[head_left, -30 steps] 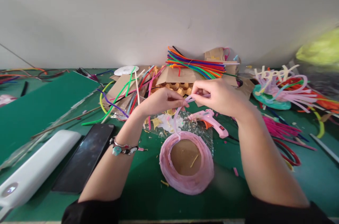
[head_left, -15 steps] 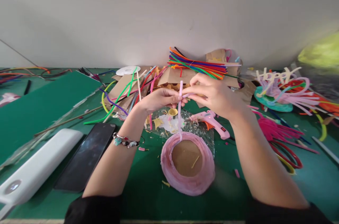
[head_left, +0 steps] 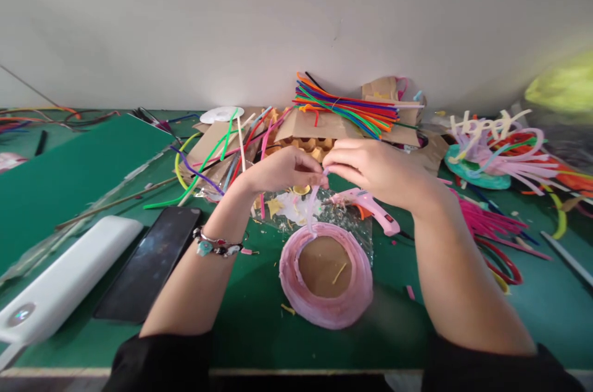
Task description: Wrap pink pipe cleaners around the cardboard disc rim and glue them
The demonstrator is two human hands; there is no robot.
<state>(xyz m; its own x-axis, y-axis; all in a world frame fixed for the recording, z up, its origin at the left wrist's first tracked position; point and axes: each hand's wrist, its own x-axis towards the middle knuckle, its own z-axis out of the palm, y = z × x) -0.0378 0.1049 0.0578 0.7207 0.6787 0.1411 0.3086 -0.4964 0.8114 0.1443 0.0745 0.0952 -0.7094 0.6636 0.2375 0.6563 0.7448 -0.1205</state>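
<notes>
A pink pipe cleaner (head_left: 312, 210) rises from the inner edge of a round pink coil (head_left: 288, 278), which lies on the green table around a brown cardboard centre. My left hand (head_left: 290, 170), closed in a pinch, grips its upper part. Close beside it, my right hand (head_left: 365, 163) pinches the same strip near the top, fingertips almost touching those of the left. Behind the coil, a pink glue gun (head_left: 368, 204) lies on a clear plastic sheet with scraps and a small yellow cup (head_left: 301, 190).
Colourful pipe cleaners (head_left: 343, 105) lie bundled on cardboard at the back. A black phone (head_left: 151, 265) and white device (head_left: 69, 275) lie left, near a green board (head_left: 83, 176). Right are a teal-based pipe-cleaner piece (head_left: 477, 171) and magenta strands (head_left: 491, 219).
The top of the pink pipe cleaner, upright above the fingers before, is now bent down between them. My right hand has turned over and its fingers have closed in nearer my left hand.
</notes>
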